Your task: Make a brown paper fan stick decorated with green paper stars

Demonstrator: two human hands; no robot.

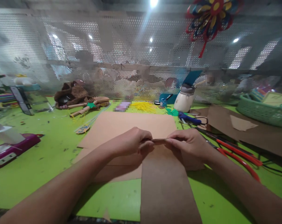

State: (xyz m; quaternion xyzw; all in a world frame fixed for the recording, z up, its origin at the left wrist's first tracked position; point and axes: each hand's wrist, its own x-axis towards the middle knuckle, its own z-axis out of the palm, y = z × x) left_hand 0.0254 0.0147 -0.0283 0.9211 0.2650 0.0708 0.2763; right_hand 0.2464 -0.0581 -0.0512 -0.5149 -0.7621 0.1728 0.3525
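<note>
A long strip of brown cardboard [165,189] runs from the near edge of the table up to my hands. Its far end is turned up or rolled into a narrow edge. My left hand [141,143] pinches the left side of that edge between thumb and fingers. At the right side, my right hand [190,143] pinches the same edge. Beneath the strip lie flat tan cardboard sheets [122,124]. Close to my right forearm are orange-handled scissors [239,152], partly hidden by it.
A blue glue gun [190,119] lies behind my right hand, near a white jar [184,101]. Brown cardboard [225,121] and a green basket [262,109] are at right. At left are a purple power strip [17,151] and a propped phone [21,101]. Yellow shreds [144,106] lie behind.
</note>
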